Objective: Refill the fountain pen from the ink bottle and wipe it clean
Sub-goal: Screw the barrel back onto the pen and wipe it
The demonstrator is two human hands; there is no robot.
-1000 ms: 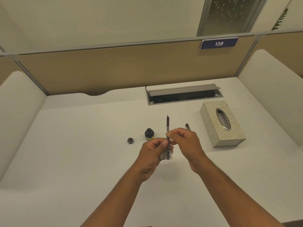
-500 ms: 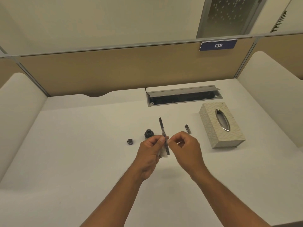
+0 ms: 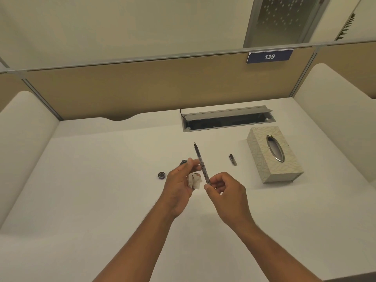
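Note:
The fountain pen [image 3: 200,161] stands nearly upright above the desk, nib up and leaning slightly left. My right hand [image 3: 225,193] pinches its lower end. My left hand [image 3: 179,185] keeps a crumpled white tissue [image 3: 195,181] against its palm, and its thumb and forefinger touch the barrel halfway up. The ink bottle [image 3: 183,162] is mostly hidden behind my left fingers. Its round black cap [image 3: 161,175] lies on the desk to the left. The pen cap [image 3: 233,159] lies to the right.
A patterned tissue box [image 3: 262,147] with an oval metal slot stands at the right. A grey cable hatch [image 3: 227,113] is open at the back of the white desk [image 3: 101,200]. Padded side panels and a tan partition enclose the desk.
My right hand has slid from the pen's middle down to its lower end. The pen now tilts left, and the tissue has come off the barrel into my left palm.

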